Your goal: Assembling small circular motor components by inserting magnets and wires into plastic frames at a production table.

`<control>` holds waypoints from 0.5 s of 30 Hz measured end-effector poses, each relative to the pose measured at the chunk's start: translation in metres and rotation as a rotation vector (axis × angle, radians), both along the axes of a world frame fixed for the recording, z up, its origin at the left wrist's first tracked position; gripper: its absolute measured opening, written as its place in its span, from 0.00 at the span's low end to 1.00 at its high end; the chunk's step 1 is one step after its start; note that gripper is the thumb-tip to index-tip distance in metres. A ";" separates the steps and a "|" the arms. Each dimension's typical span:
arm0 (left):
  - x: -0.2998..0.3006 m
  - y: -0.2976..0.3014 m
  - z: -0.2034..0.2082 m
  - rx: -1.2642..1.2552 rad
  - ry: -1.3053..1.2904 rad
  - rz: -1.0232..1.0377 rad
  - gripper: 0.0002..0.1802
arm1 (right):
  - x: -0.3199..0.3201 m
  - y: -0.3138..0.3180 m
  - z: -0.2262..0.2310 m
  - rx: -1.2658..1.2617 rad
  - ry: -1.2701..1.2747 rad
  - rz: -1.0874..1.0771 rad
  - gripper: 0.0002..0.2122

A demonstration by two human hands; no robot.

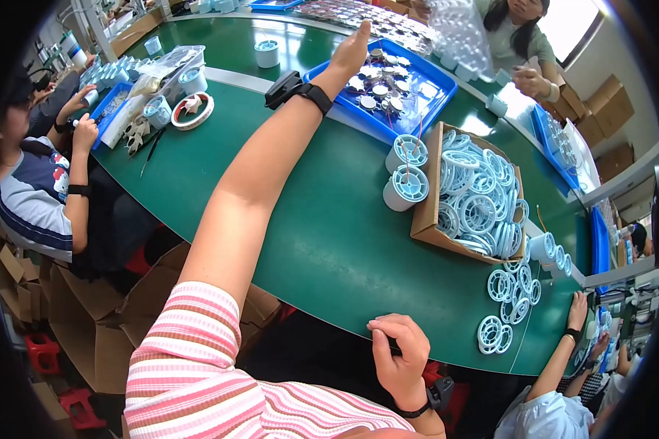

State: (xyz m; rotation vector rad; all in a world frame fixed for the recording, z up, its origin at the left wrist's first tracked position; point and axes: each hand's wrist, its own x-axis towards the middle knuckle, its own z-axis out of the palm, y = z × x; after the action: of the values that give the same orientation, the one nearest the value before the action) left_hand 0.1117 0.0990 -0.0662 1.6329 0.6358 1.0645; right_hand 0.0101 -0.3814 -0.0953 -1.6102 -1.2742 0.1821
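My left arm stretches far across the green table, and my left hand [350, 54] is over the near left corner of a blue tray [444, 96]. Its fingers look extended, with nothing visible in them. In the tray lie several round white parts [380, 91] with dark pieces and wires. My right hand [403, 350] is close to my body at the table's near edge, its fingers curled in with nothing seen between them. Two pale blue cylindrical housings [406, 189] with wires stand beside a cardboard box [426, 219] heaped with light blue plastic rings [479, 214].
Loose rings [516, 289] lie right of the box, near more housings [543, 247]. A tape roll [192, 111] and plastic bin [187, 62] stand at the left. One housing [266, 53] stands farther back. Co-workers sit left, right and opposite, one holding a clear blister sheet [458, 33].
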 end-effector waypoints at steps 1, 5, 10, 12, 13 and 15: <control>-0.005 0.007 0.001 0.147 0.094 0.102 0.42 | 0.000 0.000 0.001 -0.008 0.001 0.013 0.07; -0.023 0.023 -0.025 0.696 0.731 0.735 0.30 | -0.002 0.001 0.001 0.002 -0.011 0.013 0.06; -0.048 0.046 -0.027 0.326 0.904 0.303 0.25 | -0.004 0.008 -0.001 0.054 -0.117 -0.042 0.07; -0.057 0.043 -0.022 0.377 0.918 0.135 0.24 | -0.005 0.008 -0.002 0.059 -0.147 -0.060 0.07; -0.061 0.041 -0.022 0.384 0.922 0.135 0.24 | -0.005 0.008 -0.001 0.061 -0.155 -0.065 0.07; -0.069 0.036 -0.022 0.324 0.851 0.242 0.22 | -0.004 0.006 -0.002 0.070 -0.171 -0.076 0.06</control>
State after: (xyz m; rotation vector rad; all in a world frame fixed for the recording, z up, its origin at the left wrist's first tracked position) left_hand 0.0428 0.1348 -0.0882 2.3500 1.2866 0.6116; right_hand 0.0064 -0.3750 -0.0968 -1.6381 -1.3309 -0.0477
